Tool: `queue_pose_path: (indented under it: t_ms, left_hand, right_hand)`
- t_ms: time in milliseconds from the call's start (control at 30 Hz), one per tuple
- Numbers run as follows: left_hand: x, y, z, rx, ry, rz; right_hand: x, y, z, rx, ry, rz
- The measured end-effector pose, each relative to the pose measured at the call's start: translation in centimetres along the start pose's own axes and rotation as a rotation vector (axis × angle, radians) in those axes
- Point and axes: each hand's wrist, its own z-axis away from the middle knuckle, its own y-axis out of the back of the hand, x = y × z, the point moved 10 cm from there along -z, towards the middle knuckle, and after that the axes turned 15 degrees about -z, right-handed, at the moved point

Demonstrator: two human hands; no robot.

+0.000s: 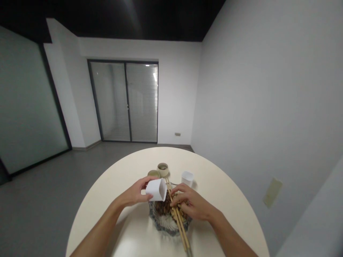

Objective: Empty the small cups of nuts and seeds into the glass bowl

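Observation:
My left hand [138, 192] grips a white square plastic cup [155, 190], tipped on its side with the mouth facing right, over the left part of a scalloped glass bowl [158, 222]. Dark brown, twig-like dried pieces [163, 207] lie in that bowl, with paler yellowish pieces to their right, partly under my right hand [189, 201]. A pair of long wooden chopsticks [180, 228] slants across the bowl toward the table's near side. The bent fingers of my right hand close on them about midway; the fingertips partly cover the sticks.
Behind the bowl stand a small beige cup [163, 169] and another low, round beige cup [153, 174], partly hidden by my left hand. A second white plastic cup [187, 177] is at the right. Everything rests on a round cream table [128, 228], with a white wall [254, 107] to the right.

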Motion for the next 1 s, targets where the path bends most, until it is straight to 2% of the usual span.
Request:
queue_pose_path:
  t_ms: [100,267,567,733,900,1000]
  left_hand:
    - [-0.3,-0.2,0.1,-0.054,0.030,-0.017]
    - [0.6,-0.8,0.5,-0.133,0.031,-0.049]
    - [0.0,-1.5,0.5,-0.172,0.020,-0.180]
    - [0.4,-2.0,0.3,-0.185,0.010,-0.236]
    - [0.4,-1.6,0.2,-0.135,0.007,-0.290]
    - [0.1,-1.0,0.0,-0.064,-0.015,-0.216]
  right_hand:
    - [0.2,-0.5,-0.1,-0.022,-0.009,0.029]
    - [0.5,-0.1,0.1,0.013,-0.048,0.013]
    - [0.9,0.2,0.4,0.040,-0.039,0.009]
    - [0.9,0.2,0.4,0.043,-0.024,0.009]
    - [0.7,0.1,0.4,0.047,-0.009,-0.003]
    - [0.5,0.1,0.4,0.043,0.001,0.002]
